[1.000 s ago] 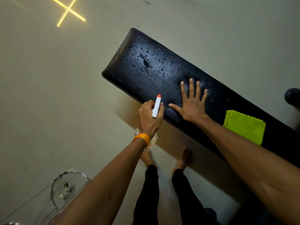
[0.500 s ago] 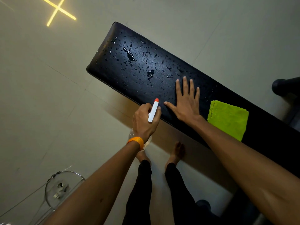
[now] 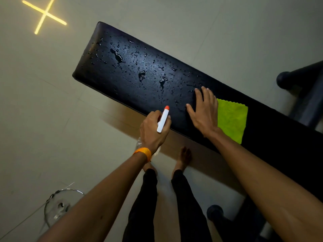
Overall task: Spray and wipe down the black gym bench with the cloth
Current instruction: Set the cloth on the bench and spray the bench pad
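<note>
we are looking down at the pale tiled floor [image 3: 43, 105], with a yellow cross of light [image 3: 44, 14] glowing on it at upper left. the black gym bench [image 3: 139, 70] is running diagonally from upper left to lower right, its padded tabletop carrying scattered water droplets and a few small puddles [image 3: 118, 56] toward the far end. dark equipment tubing [image 3: 297, 75] is sitting on the floor beyond the bench at right. we are standing barefoot in black trousers [image 3: 145, 203] just beside the near edge of the bench. a round glass piece with a metal rim [image 3: 59, 205] is showing at lower left; we cannot tell what it is. the green cloth [image 3: 232, 119] is lying flat on the tabletop, right of the wet area, its left edge tucked under our right hand [image 3: 204, 112]. that hand is resting flat on the pad, fingers released and spread, gripping nothing. our left hand [image 3: 152, 130], with an orange band [image 3: 143, 152] on the wrist, is hovering by the near edge, fingers clenched round the spray bottle [image 3: 163, 118]; its white head with orange nozzle is pointing at the wet pad, and the clear body is showing below the wrist.
</note>
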`<state>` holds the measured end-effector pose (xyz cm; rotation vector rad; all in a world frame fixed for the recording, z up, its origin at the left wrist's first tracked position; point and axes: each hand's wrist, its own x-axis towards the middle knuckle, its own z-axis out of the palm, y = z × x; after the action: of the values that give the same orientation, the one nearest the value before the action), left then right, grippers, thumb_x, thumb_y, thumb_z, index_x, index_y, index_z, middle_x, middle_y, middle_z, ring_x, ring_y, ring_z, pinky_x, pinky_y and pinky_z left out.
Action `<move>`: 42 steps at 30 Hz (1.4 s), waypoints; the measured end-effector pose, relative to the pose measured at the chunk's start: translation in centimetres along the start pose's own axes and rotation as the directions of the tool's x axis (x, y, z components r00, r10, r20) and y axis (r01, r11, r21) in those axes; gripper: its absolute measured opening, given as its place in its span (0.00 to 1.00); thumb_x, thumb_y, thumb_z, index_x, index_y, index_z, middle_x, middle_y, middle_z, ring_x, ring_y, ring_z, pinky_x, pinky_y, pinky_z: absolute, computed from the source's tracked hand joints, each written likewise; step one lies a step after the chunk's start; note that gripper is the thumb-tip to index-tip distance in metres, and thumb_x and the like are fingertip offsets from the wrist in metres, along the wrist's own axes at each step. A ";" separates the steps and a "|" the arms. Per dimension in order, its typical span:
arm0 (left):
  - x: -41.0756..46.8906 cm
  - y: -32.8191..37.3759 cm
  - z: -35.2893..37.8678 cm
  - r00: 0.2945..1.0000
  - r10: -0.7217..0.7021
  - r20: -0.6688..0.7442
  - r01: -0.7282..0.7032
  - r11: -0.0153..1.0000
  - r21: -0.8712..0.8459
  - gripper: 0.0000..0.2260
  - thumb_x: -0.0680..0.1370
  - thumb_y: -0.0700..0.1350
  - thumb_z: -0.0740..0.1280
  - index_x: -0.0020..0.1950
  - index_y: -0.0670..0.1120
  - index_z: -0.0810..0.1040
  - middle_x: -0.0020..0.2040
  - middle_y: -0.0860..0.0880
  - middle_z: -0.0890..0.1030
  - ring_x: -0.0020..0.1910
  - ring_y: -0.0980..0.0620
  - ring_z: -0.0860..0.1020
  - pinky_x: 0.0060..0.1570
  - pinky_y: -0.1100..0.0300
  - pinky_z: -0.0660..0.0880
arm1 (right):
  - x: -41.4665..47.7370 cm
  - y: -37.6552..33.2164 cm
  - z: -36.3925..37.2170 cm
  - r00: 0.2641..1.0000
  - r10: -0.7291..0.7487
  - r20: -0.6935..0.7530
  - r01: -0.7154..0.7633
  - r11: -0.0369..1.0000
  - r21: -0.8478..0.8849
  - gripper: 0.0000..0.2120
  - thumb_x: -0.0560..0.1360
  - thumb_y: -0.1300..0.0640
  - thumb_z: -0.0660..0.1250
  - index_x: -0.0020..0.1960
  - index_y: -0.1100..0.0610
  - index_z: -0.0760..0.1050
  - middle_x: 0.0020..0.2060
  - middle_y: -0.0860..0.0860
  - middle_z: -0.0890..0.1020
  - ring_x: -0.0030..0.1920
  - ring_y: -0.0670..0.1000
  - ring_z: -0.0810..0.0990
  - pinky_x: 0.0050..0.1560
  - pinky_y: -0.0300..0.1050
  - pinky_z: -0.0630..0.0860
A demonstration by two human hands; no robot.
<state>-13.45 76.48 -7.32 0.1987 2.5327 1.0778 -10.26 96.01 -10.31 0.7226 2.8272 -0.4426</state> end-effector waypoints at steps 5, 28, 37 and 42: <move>-0.3 4.4 0.7 0.989 0.147 0.005 -0.146 0.986 -0.077 0.10 0.80 0.49 0.65 0.43 0.44 0.72 0.38 0.48 0.73 0.36 0.50 0.71 0.36 0.52 0.70 | -3.1 4.2 -2.3 0.908 0.409 -0.090 -0.400 0.911 0.099 0.33 0.76 0.49 0.71 0.77 0.53 0.62 0.68 0.60 0.71 0.67 0.63 0.69 0.63 0.61 0.69; -0.3 18.2 9.5 0.939 0.338 -0.056 -0.341 0.907 -0.246 0.15 0.80 0.49 0.70 0.59 0.40 0.75 0.52 0.45 0.79 0.45 0.47 0.81 0.48 0.51 0.79 | -9.6 12.6 -10.1 0.782 0.598 -0.175 -0.330 0.636 0.698 0.16 0.71 0.65 0.72 0.56 0.57 0.74 0.47 0.53 0.82 0.48 0.57 0.80 0.45 0.45 0.71; -0.3 16.5 10.5 0.932 0.296 0.207 -0.253 0.944 -0.211 0.33 0.75 0.42 0.72 0.77 0.44 0.64 0.68 0.43 0.75 0.62 0.48 0.77 0.60 0.52 0.77 | -10.3 11.9 -8.8 0.813 0.570 -0.123 -0.344 0.639 0.688 0.21 0.68 0.64 0.76 0.59 0.56 0.75 0.52 0.53 0.82 0.52 0.54 0.80 0.49 0.44 0.73; -2.1 13.1 7.0 0.936 0.223 0.273 -0.196 0.973 -0.124 0.31 0.72 0.41 0.73 0.74 0.43 0.68 0.70 0.44 0.73 0.68 0.47 0.73 0.69 0.50 0.72 | -11.1 8.3 -8.4 0.829 0.560 -0.007 -0.381 0.573 0.726 0.20 0.68 0.64 0.76 0.57 0.55 0.76 0.44 0.47 0.80 0.46 0.50 0.80 0.41 0.38 0.70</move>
<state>-8.97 89.65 -1.76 0.5679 2.2327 1.1527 2.49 100.86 -1.56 1.7338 2.4133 -1.4469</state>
